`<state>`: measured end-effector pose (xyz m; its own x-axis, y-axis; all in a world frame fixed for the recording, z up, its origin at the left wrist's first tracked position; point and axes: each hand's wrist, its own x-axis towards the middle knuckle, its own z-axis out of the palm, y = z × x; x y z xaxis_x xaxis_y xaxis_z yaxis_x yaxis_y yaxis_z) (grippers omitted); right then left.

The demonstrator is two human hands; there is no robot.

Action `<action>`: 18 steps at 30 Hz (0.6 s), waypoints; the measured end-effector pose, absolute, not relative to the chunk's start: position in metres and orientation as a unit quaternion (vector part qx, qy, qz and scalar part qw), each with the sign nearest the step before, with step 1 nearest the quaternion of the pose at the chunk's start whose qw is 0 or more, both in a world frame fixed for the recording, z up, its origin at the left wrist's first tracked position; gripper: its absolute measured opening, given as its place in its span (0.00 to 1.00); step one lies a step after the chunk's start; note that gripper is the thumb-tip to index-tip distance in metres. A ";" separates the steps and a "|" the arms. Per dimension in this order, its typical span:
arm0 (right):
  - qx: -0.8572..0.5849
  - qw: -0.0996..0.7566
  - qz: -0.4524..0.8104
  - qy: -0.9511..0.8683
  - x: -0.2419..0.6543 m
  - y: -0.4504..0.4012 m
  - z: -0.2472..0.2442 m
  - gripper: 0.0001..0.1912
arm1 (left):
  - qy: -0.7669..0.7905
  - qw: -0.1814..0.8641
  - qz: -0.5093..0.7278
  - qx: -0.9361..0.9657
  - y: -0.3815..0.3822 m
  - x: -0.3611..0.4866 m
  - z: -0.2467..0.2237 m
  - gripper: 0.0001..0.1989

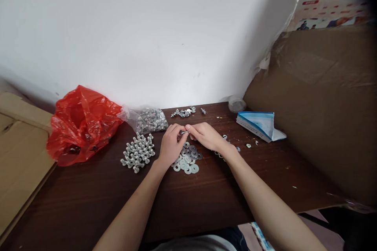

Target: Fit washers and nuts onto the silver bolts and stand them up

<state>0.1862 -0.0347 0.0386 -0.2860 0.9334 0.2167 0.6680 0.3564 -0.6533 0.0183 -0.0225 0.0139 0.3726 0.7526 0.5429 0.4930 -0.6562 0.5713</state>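
Note:
My left hand [171, 144] is closed, its thumb and fingers pinching a small metal bolt [183, 132] above the washers. From the other side, my right hand [207, 136] closes its thumb and fingertips around the bolt's right end; whether a nut or washer sits there is hidden. Flat washers [187, 159] lie in a loose pile just below both hands. To the left, several bolts [138, 151] stand close together on their heads. Small nuts [225, 137] are scattered beside and partly behind my right wrist.
Bolts with fitted hardware [184, 113] lie near the wall. A clear bag of metal parts [150, 120] adjoins a red plastic bag [84, 123]. A blue-white folded carton [256, 124] and a clear plastic cup [236, 104] are at right, near a large cardboard box [321, 102].

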 end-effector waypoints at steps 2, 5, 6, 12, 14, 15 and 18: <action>-0.525 0.303 0.225 -0.763 0.187 -0.035 0.039 0.22 | 0.383 0.155 0.410 0.813 -0.023 0.018 0.014 0.03; -0.499 0.316 0.238 -0.771 0.188 -0.035 0.041 0.16 | 0.386 0.151 0.417 0.809 -0.023 0.018 0.013 0.04; -0.493 0.313 0.241 -0.775 0.188 -0.035 0.041 0.15 | 0.386 0.150 0.416 0.809 -0.023 0.018 0.013 0.04; -0.522 0.287 0.224 -0.771 0.188 -0.035 0.039 0.25 | 0.381 0.143 0.397 0.823 -0.024 0.018 0.015 0.03; -0.510 0.298 0.234 -0.772 0.189 -0.035 0.039 0.20 | 0.387 0.144 0.400 0.818 -0.024 0.018 0.015 0.03; -0.502 0.303 0.241 -0.773 0.189 -0.035 0.039 0.18 | 0.389 0.145 0.403 0.816 -0.024 0.018 0.015 0.04; -0.497 0.295 0.249 -0.777 0.188 -0.034 0.039 0.17 | 0.382 0.143 0.403 0.819 -0.024 0.018 0.014 0.04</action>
